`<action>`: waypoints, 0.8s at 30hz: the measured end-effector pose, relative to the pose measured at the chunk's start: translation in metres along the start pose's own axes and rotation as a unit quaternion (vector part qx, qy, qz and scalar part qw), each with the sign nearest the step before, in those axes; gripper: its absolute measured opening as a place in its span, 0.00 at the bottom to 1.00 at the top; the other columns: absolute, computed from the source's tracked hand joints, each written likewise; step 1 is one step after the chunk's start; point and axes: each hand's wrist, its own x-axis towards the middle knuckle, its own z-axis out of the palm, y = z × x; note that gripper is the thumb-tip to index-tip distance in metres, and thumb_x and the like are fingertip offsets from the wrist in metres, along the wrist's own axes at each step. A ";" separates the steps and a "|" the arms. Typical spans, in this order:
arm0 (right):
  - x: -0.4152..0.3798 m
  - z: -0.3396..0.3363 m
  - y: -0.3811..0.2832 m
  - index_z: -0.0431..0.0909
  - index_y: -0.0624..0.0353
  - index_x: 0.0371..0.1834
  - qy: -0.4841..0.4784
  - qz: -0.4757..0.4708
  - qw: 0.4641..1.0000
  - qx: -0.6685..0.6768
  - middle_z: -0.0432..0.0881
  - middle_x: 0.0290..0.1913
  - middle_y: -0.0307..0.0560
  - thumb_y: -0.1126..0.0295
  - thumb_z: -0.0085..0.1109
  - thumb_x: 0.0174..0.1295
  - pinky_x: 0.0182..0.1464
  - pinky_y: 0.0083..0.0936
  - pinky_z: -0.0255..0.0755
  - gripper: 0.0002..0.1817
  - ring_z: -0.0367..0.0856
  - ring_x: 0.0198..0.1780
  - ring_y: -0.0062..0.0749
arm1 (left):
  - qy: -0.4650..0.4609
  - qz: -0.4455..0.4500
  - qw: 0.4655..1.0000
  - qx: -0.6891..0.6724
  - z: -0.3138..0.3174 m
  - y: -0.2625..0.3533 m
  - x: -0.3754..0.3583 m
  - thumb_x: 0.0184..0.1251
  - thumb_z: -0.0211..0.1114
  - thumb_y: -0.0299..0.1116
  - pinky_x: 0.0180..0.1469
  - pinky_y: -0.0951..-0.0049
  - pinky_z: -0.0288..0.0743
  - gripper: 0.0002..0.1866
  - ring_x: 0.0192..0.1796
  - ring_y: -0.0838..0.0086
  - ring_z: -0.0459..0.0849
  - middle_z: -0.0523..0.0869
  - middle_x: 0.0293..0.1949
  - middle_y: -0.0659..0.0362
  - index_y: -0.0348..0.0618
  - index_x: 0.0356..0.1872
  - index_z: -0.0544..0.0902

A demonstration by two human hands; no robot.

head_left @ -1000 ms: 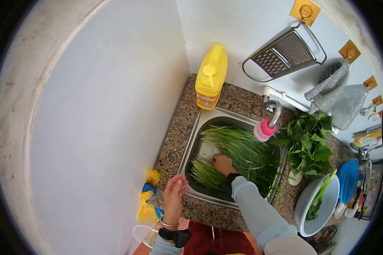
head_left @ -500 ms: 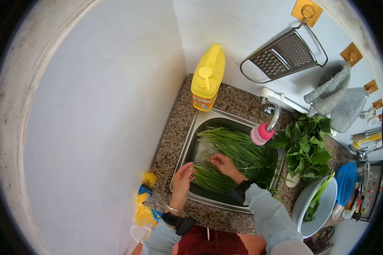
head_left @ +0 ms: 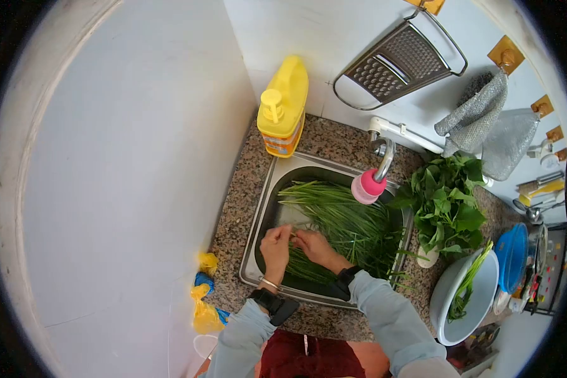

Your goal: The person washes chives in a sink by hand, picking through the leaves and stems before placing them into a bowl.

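Observation:
Long green stalks (head_left: pixel 334 211) lie in the metal sink (head_left: pixel 251 249). Over its near left part, my left hand (head_left: pixel 275 251) and my right hand (head_left: pixel 314 246) meet with fingers pinched, close together or touching. Something thin and green shows between the fingertips, too small to make out clearly. The fingers of both hands are closed. A curved tap (head_left: pixel 387 160) with a pink nozzle (head_left: pixel 368 187) reaches over the sink's far right side.
A yellow jug (head_left: pixel 283 113) stands behind the sink. Leafy greens (head_left: pixel 447 201) lie on the right counter. A pale basin (head_left: pixel 447 315) holds some stalks, beside a blue basin (head_left: pixel 511 255). A grater (head_left: pixel 400 66) hangs on the wall. Yellow bags (head_left: pixel 205 312) are at the left edge.
My left hand has moved up and closed its fingers, meeting my right hand, which has shifted slightly left. The whole view has also shifted a little.

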 end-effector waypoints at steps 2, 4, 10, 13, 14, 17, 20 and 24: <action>-0.003 -0.001 0.022 0.75 0.60 0.40 -0.008 -0.053 0.984 -0.169 0.78 0.45 0.54 0.67 0.49 0.66 0.44 0.41 0.70 0.09 0.75 0.45 0.54 | 0.021 0.025 0.999 -0.015 -0.011 0.003 0.000 0.65 0.61 0.37 0.38 0.72 0.72 0.13 0.35 0.71 0.81 0.82 0.33 0.55 0.37 0.40 0.84; -0.011 -0.005 0.046 0.76 0.60 0.40 0.000 -0.047 0.975 -0.218 0.78 0.44 0.54 0.67 0.49 0.66 0.44 0.41 0.71 0.09 0.75 0.46 0.52 | 0.057 0.050 0.995 -0.059 -0.028 0.013 0.000 0.66 0.61 0.34 0.36 0.76 0.70 0.11 0.33 0.77 0.78 0.83 0.33 0.58 0.35 0.40 0.84; -0.025 -0.014 0.092 0.75 0.60 0.44 0.000 -0.005 0.938 -0.346 0.81 0.42 0.54 0.75 0.50 0.60 0.53 0.42 0.69 0.10 0.76 0.51 0.47 | 0.132 0.028 0.983 -0.128 -0.082 0.055 -0.007 0.70 0.55 0.38 0.37 0.78 0.71 0.14 0.36 0.81 0.78 0.83 0.33 0.61 0.37 0.41 0.82; -0.019 -0.018 0.109 0.76 0.60 0.44 -0.083 0.103 0.923 -0.362 0.81 0.42 0.54 0.75 0.50 0.58 0.52 0.42 0.71 0.11 0.78 0.49 0.47 | 0.172 0.050 0.973 -0.143 -0.101 0.070 -0.016 0.72 0.52 0.40 0.41 0.77 0.72 0.16 0.38 0.79 0.79 0.84 0.35 0.59 0.36 0.40 0.81; -0.016 -0.018 0.113 0.77 0.59 0.44 -0.139 0.172 0.909 -0.353 0.82 0.41 0.55 0.74 0.50 0.58 0.50 0.41 0.73 0.11 0.80 0.47 0.48 | 0.177 0.043 0.971 -0.153 -0.107 0.075 -0.019 0.72 0.52 0.36 0.43 0.79 0.71 0.13 0.37 0.78 0.80 0.82 0.34 0.60 0.35 0.43 0.79; -0.007 -0.027 0.084 0.77 0.59 0.45 -0.142 0.178 0.905 -0.359 0.83 0.37 0.55 0.71 0.50 0.58 0.43 0.44 0.76 0.13 0.81 0.40 0.52 | 0.185 0.048 0.956 -0.221 -0.115 0.086 -0.031 0.73 0.50 0.36 0.44 0.77 0.72 0.14 0.39 0.74 0.81 0.81 0.33 0.59 0.36 0.45 0.77; 0.009 -0.030 0.067 0.75 0.63 0.51 -0.077 0.166 0.947 -0.263 0.81 0.40 0.61 0.64 0.51 0.63 0.45 0.43 0.74 0.17 0.80 0.42 0.55 | 0.185 0.055 0.947 -0.258 -0.114 0.076 -0.035 0.73 0.49 0.37 0.45 0.76 0.72 0.14 0.40 0.72 0.81 0.80 0.33 0.59 0.36 0.47 0.75; 0.040 -0.009 0.063 0.76 0.60 0.48 0.028 0.145 0.980 -0.134 0.81 0.43 0.59 0.63 0.49 0.63 0.44 0.45 0.72 0.16 0.79 0.44 0.55 | 0.176 0.003 0.948 -0.265 -0.101 0.064 -0.035 0.73 0.49 0.39 0.49 0.72 0.73 0.16 0.42 0.72 0.80 0.79 0.34 0.59 0.36 0.50 0.73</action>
